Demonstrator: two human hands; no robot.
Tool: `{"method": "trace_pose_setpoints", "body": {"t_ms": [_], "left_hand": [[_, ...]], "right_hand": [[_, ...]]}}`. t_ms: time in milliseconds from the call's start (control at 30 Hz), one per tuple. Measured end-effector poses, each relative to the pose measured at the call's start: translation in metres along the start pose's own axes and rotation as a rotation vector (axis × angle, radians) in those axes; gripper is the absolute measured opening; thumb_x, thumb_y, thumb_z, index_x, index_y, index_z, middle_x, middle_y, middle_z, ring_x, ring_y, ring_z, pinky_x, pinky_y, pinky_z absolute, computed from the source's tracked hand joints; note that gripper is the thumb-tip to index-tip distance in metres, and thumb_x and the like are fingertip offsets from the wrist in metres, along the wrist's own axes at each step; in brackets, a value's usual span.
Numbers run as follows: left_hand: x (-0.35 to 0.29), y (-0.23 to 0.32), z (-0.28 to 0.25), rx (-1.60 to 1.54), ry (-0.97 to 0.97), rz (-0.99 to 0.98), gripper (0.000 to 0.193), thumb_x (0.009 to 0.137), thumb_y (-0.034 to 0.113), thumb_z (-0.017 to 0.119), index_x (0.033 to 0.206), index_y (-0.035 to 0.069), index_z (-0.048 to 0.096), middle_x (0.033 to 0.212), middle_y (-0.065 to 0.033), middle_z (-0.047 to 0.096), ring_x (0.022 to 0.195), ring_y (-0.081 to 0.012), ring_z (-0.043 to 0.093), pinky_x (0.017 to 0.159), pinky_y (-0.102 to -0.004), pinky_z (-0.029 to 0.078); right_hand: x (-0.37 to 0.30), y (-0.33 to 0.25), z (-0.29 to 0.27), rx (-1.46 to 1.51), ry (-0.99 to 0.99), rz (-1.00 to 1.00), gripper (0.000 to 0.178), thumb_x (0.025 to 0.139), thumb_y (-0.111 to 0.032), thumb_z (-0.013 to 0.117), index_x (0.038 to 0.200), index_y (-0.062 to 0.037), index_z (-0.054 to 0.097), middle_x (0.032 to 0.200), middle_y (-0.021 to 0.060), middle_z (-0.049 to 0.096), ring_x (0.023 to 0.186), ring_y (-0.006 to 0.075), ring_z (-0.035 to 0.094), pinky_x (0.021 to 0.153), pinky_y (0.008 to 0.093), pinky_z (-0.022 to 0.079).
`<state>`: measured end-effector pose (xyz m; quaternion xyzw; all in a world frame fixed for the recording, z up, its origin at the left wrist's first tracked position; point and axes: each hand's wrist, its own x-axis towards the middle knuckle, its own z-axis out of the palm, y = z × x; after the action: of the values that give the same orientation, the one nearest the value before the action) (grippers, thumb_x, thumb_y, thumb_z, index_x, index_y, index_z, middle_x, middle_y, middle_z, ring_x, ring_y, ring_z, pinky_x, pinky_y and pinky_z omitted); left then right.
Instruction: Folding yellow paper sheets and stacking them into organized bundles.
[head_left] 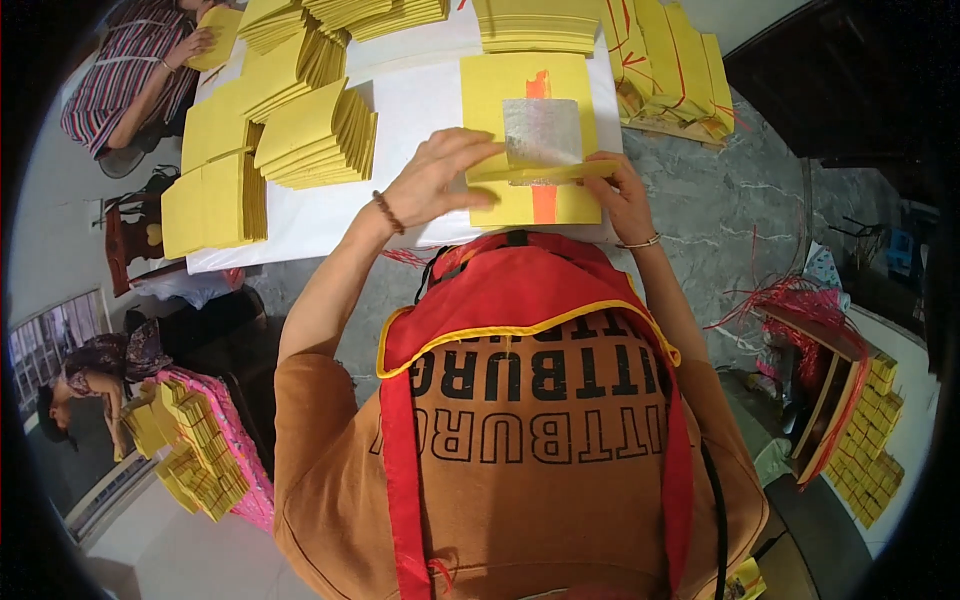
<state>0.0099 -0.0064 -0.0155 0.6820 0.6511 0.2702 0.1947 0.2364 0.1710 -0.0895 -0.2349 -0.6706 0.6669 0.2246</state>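
A yellow paper sheet stands edge-up across the middle of a flat yellow sheet with an orange-red stripe and a silver foil square. My right hand pinches the raised sheet's right end between thumb and fingers. At its left end, my left hand is spread, fingers on the far side and thumb on the near side, with a gap between them. Whether the raised sheet is joined to the flat one is hidden.
Folded yellow paper stacks stand on the white-covered table, left and far. Red-tied yellow bundles lie beyond its right edge. A person in stripes holds yellow paper at far left; another person is near more stacks.
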Motion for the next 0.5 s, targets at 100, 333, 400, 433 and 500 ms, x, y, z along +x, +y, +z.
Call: {"method": "trace_pose_setpoints", "body": {"t_ms": [100,333,400,433,500], "left_hand": [[0.002,-0.019,0.015,0.186,0.158,0.02,0.032,0.082,0.022,0.06,0.111,0.008,0.061,0.113,-0.0128,0.057,0.107,-0.03,0.048,0.091,-0.0383,0.039],[-0.007,-0.004,0.007,0.247,0.301,0.119,0.032,0.077,0.009,0.057,0.107,0.013,0.062,0.102,-0.008,0.061,0.098,-0.0267,0.054,0.083,-0.0362,0.042],[-0.016,0.008,0.007,0.355,0.289,0.194,0.036,0.073,0.006,0.056,0.107,0.015,0.062,0.099,-0.0062,0.061,0.094,-0.0226,0.056,0.08,-0.0353,0.042],[-0.021,0.013,0.009,0.353,0.29,0.192,0.036,0.073,0.006,0.056,0.107,0.015,0.062,0.099,-0.0062,0.061,0.094,-0.0226,0.056,0.08,-0.0353,0.042],[-0.031,0.019,0.015,0.205,0.198,0.114,0.035,0.072,0.005,0.057,0.106,0.012,0.062,0.096,-0.0049,0.062,0.091,-0.0203,0.057,0.08,-0.0347,0.042]], "right_hand": [[0.003,0.003,-0.005,-0.043,-0.022,0.013,0.029,0.078,-0.005,0.064,0.107,-0.0064,0.06,0.111,0.0069,0.055,0.102,0.0213,0.054,0.088,0.0301,0.042],[0.01,-0.029,-0.008,-0.809,0.049,-0.571,0.033,0.073,-0.013,0.067,0.105,-0.0113,0.061,0.124,0.0054,0.052,0.114,0.0296,0.049,0.095,0.0398,0.036],[0.001,-0.035,-0.007,-0.85,-0.034,-0.681,0.028,0.074,-0.015,0.066,0.102,-0.0129,0.062,0.119,0.0032,0.057,0.114,0.0257,0.051,0.092,0.0391,0.037],[-0.004,-0.037,-0.008,-0.851,-0.036,-0.68,0.028,0.074,-0.015,0.066,0.102,-0.0129,0.062,0.119,0.0032,0.057,0.114,0.0257,0.051,0.092,0.0391,0.037],[-0.013,-0.039,-0.011,-0.716,-0.266,-0.542,0.023,0.076,-0.013,0.064,0.099,-0.013,0.063,0.109,0.003,0.062,0.108,0.0234,0.055,0.089,0.038,0.037]]}}
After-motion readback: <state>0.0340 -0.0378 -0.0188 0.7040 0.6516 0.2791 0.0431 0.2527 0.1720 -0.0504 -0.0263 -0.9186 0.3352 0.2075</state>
